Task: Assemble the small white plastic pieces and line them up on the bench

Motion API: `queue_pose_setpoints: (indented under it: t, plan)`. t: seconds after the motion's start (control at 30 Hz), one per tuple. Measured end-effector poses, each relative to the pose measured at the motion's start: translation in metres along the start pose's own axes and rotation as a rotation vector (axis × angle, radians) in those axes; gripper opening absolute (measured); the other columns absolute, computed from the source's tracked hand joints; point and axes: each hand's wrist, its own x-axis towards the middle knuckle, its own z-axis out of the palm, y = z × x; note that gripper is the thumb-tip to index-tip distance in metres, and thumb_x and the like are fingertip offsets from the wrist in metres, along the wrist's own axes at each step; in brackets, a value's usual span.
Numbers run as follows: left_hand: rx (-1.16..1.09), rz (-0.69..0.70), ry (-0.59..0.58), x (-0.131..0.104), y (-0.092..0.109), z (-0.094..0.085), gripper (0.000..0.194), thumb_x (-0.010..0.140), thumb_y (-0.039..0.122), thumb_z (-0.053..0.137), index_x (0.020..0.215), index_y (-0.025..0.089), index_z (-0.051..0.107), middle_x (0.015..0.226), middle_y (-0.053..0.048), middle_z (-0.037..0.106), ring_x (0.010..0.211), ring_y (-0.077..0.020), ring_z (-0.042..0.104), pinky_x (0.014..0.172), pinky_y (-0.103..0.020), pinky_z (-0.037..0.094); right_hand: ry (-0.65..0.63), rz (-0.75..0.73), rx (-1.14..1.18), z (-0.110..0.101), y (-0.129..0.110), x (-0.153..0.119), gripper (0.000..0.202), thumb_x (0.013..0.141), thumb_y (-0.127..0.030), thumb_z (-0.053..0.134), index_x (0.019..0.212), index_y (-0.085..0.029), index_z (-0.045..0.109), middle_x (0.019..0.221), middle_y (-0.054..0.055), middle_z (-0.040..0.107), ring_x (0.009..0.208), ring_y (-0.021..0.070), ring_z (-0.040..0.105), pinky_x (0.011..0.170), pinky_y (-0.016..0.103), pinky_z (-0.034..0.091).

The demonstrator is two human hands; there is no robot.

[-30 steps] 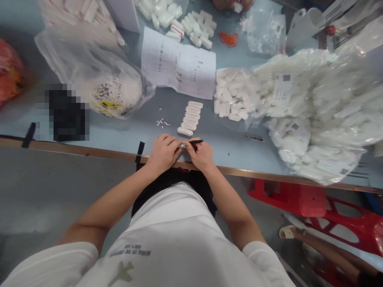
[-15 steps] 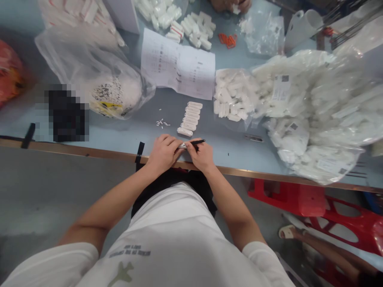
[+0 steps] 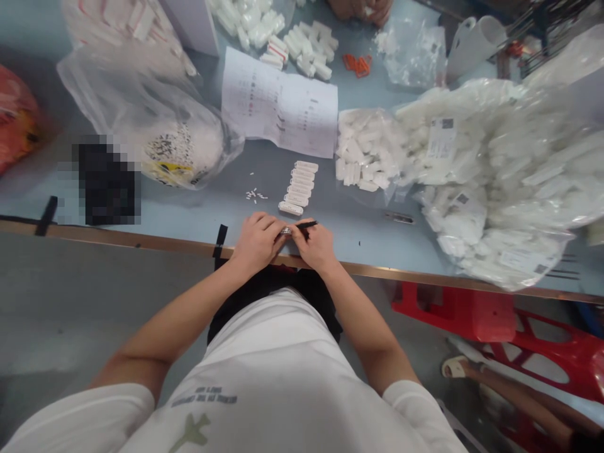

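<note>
Close to the table's front edge, my left hand (image 3: 257,240) is closed on a small white plastic piece (image 3: 285,231), mostly covered by the fingers. Against its right end, my right hand (image 3: 317,245) is closed around a slim black pen-like tool (image 3: 309,224), whose exact kind I cannot make out. Just beyond my hands, several flat white plastic pieces (image 3: 300,189) with dark markings lie in a slanting column. Tiny white pegs (image 3: 255,194) are scattered to the left of that column.
A creased printed sheet (image 3: 280,104) lies farther back. Bags of white parts (image 3: 472,157) crowd the right, near a small metallic tool (image 3: 400,218). On the left is another clear bag (image 3: 184,148). A co-worker's hands (image 3: 363,9) show at the far side, beyond orange pieces (image 3: 357,65).
My right hand and the black tool have shifted slightly left, closer to my left fingers. The left hand stays nearly in place, and the laid-out pieces have not moved.
</note>
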Motion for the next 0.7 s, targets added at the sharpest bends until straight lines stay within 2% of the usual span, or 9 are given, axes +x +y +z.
queue_pose_setpoints:
  t: [0.13, 0.7]
  plan:
    - [0.010, -0.007, -0.015, 0.0004, 0.0007, -0.0008, 0.028, 0.098, 0.040, 0.051, 0.102, 0.019, 0.070, 0.100, -0.009, 0.072, 0.099, -0.0264, 0.056, 0.085, -0.040, 0.040, 0.007, -0.001, 0.025, -0.0017, 0.0007, 0.0004, 0.042, 0.102, -0.050, 0.040, 0.096, -0.021, 0.071, 0.091, 0.007, 0.074, 0.088, 0.0206, 0.070, 0.082, 0.029, 0.051]
    - [0.010, 0.000, 0.005, -0.0008, -0.0021, 0.0024, 0.030, 0.097, 0.042, 0.052, 0.103, 0.019, 0.070, 0.100, -0.009, 0.072, 0.102, -0.0264, 0.056, 0.086, -0.040, 0.040, 0.050, 0.014, 0.081, -0.0030, 0.0007, -0.0005, 0.040, 0.100, -0.051, 0.043, 0.095, -0.022, 0.071, 0.088, 0.006, 0.075, 0.085, 0.0200, 0.070, 0.080, 0.030, 0.052]
